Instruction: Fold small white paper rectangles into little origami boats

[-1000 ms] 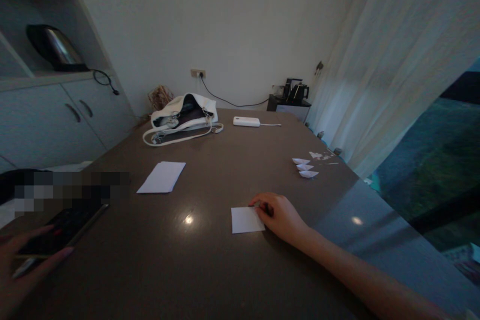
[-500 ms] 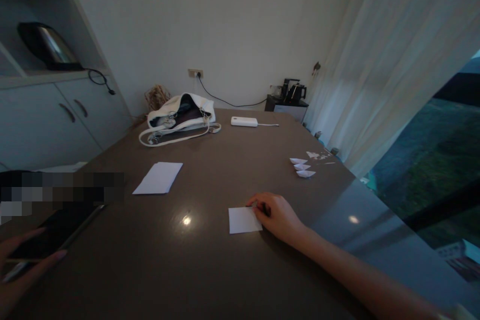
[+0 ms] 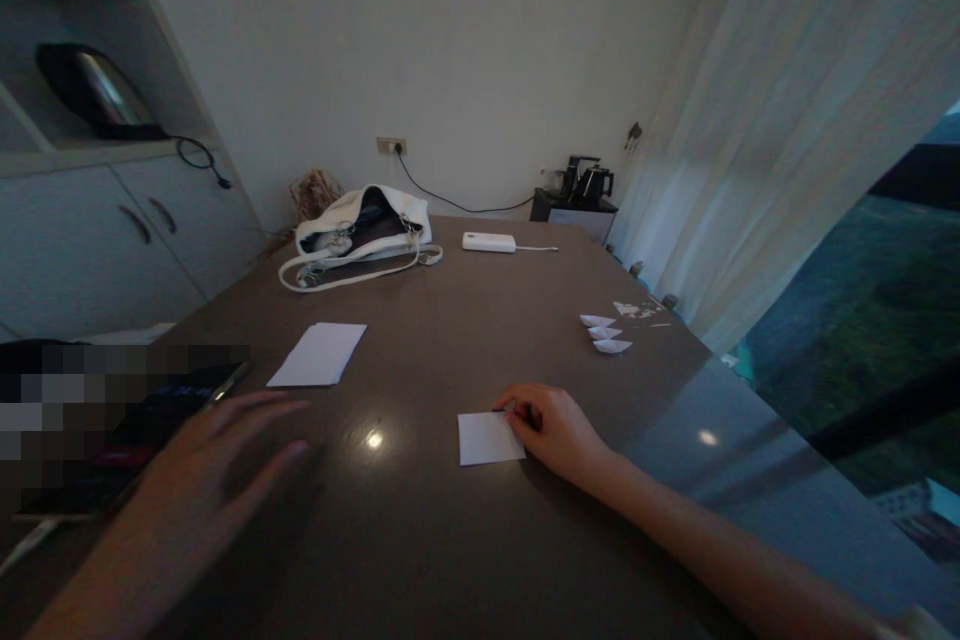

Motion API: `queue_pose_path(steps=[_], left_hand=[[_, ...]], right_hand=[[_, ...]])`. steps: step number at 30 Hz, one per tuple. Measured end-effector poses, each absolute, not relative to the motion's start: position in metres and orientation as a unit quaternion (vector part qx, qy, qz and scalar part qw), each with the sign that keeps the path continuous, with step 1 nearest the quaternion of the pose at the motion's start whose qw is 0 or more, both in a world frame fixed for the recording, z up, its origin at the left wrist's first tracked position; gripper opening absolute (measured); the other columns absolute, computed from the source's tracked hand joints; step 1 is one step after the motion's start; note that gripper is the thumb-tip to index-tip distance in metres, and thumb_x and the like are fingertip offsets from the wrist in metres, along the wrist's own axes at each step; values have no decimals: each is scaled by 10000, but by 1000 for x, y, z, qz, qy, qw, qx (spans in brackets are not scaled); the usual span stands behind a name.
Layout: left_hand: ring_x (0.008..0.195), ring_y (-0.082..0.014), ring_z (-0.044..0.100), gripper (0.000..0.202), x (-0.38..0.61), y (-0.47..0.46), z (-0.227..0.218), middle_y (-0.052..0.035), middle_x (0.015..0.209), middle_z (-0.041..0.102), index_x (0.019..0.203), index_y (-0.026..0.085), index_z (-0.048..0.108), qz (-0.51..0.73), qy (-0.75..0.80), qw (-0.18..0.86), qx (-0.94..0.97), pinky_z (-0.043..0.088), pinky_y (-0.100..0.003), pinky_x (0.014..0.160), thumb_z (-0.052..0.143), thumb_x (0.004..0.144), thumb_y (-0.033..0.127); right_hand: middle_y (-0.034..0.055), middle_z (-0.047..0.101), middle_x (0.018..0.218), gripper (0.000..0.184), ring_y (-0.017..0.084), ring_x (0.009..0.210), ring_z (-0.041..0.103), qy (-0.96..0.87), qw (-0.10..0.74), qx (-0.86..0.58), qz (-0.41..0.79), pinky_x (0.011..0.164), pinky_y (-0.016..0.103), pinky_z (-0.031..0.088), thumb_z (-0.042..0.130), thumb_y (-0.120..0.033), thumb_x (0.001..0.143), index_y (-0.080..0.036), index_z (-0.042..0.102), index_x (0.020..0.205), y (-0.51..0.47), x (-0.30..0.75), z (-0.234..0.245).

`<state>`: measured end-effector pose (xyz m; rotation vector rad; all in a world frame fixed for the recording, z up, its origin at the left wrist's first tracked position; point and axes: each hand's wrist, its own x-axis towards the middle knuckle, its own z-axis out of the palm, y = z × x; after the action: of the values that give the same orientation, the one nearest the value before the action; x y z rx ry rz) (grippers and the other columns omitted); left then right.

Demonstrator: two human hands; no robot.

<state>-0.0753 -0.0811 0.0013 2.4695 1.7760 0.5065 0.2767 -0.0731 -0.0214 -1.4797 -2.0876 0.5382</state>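
My right hand rests on the table, its fingers pinching the upper right edge of a small white rectangle of paper that lies flat. Over the table at the left, my left hand is open, fingers stretched out toward the right and nothing in them. Beside and partly behind it lies a dark phone with its screen lit, partly blurred out. A stack of white paper sheets sits just beyond my left fingertips. Several small folded paper boats stand in a row farther right.
White paper scraps lie near the table's right edge. A white handbag and a white power bank with a short cable stand toward the far end. The brown table has a curtain and window at its right.
My left hand has come off the phone and moved right and forward, fingers now spread. The phone lies on the table. My right hand and its paper have barely moved.
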Motion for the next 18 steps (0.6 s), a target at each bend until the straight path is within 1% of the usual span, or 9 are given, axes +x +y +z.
queue_pose_path(steps=[1, 2, 4, 6, 8, 10, 12, 13, 18], left_hand=[[1158, -275, 499, 337, -56, -80, 0, 46, 1266, 560, 1158, 350, 559, 168, 552, 54, 815, 384, -456, 998, 423, 870, 460], [1145, -269, 515, 331, -36, -80, -2, 13, 1256, 570, 1145, 330, 574, 174, 521, 67, 833, 408, -432, 985, 454, 854, 433], [1184, -269, 489, 400, 3, -83, -4, -41, 1316, 530, 1246, 284, 517, 133, 480, 94, 862, 391, -437, 1005, 474, 860, 378], [1182, -276, 483, 427, 36, -86, -4, -73, 1325, 515, 1286, 246, 483, 102, 450, 100, 882, 388, -462, 993, 471, 879, 375], [1125, -275, 511, 385, 60, -85, -2, -97, 1252, 549, 1247, 214, 517, 83, 435, 92, 892, 420, -451, 941, 455, 895, 357], [1065, -288, 524, 319, 74, -79, 0, -121, 1154, 575, 1145, 179, 581, 70, 446, 66, 890, 439, -440, 888, 479, 883, 329], [1006, -291, 535, 263, 81, -69, 2, -124, 1058, 591, 1054, 148, 607, 64, 452, 66, 887, 442, -435, 858, 511, 860, 296], [985, -291, 537, 247, 83, -65, 3, -122, 1025, 594, 1019, 138, 609, 64, 456, 81, 884, 444, -429, 843, 537, 842, 295], [902, -247, 551, 216, 82, -48, 0, -81, 948, 593, 890, 155, 591, 107, 459, 206, 857, 443, -357, 775, 650, 743, 302]], right_hand=[[-11, 580, 685, 228, 101, 573, 480, -770, 261, -547, 199, 545, 198, 317, 531, -116, 771, -200, 671, 930, -73, 277, -22], [-11, 580, 682, 223, 101, 573, 480, -770, 261, -547, 198, 544, 198, 315, 531, -120, 775, -199, 671, 929, -73, 277, -22], [-11, 582, 679, 217, 103, 575, 480, -771, 261, -547, 197, 543, 199, 314, 531, -127, 782, -198, 670, 934, -73, 277, -23], [-10, 580, 675, 211, 104, 574, 479, -771, 260, -547, 198, 541, 200, 313, 535, -133, 786, -195, 668, 938, -72, 277, -23], [-8, 578, 674, 206, 106, 578, 479, -771, 260, -547, 197, 542, 202, 315, 537, -130, 784, -189, 668, 930, -72, 277, -23], [-5, 576, 677, 205, 108, 582, 478, -772, 262, -545, 194, 545, 204, 317, 530, -119, 781, -185, 670, 916, -71, 276, -23], [-5, 574, 682, 215, 109, 589, 481, -774, 263, -543, 192, 550, 205, 321, 519, -106, 781, -186, 669, 913, -71, 277, -23], [-5, 572, 683, 219, 110, 594, 484, -775, 263, -542, 193, 553, 206, 324, 515, -101, 781, -187, 667, 913, -71, 277, -22], [-3, 568, 701, 202, 115, 619, 496, -775, 263, -541, 194, 568, 210, 339, 531, -109, 786, -189, 665, 915, -72, 278, -21]])
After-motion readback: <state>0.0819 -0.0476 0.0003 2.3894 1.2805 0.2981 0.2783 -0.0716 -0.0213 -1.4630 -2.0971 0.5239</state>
